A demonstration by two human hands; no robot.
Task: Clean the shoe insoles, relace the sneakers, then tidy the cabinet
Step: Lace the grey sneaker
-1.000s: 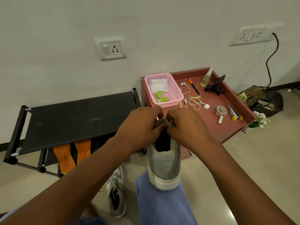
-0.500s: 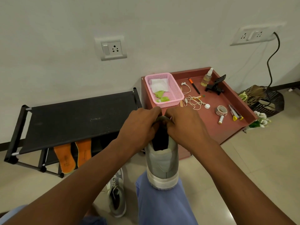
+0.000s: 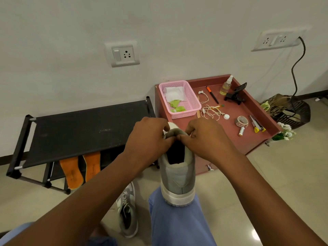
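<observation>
A: Where is the grey sneaker (image 3: 177,176) the person is working on?

B: It stands heel-down on the blue trouser leg (image 3: 177,226), toe end pointing away toward the wall, its dark opening facing the camera.

A: And the hands?

B: Both sit at the top of the shoe. The left hand (image 3: 149,139) has its fingers curled, pinching the grey tongue and upper on the left side. The right hand (image 3: 205,137) mirrors it, fingers bent and pinching the same spot from the right, so the two thumbs nearly touch. Whether a lace lies between them I cannot tell.

A: The other shoe?

B: A second sneaker (image 3: 127,213), grey and white with laces in it, lies on the floor just left of the leg.

A: And the insoles?

B: Two orange insoles (image 3: 79,169) lean side by side under the top of the black shoe rack (image 3: 76,128), left of the hands.

A: What sits behind?

B: A reddish cabinet (image 3: 255,110) against the wall. On its top are a pink basket (image 3: 191,102) holding white and green scraps, tangled white earphones (image 3: 211,110), an orange-capped pen (image 3: 212,95), a small spray bottle (image 3: 226,85), a black phone stand (image 3: 236,95), a tape roll (image 3: 242,120) and a small battery (image 3: 241,131).
</observation>
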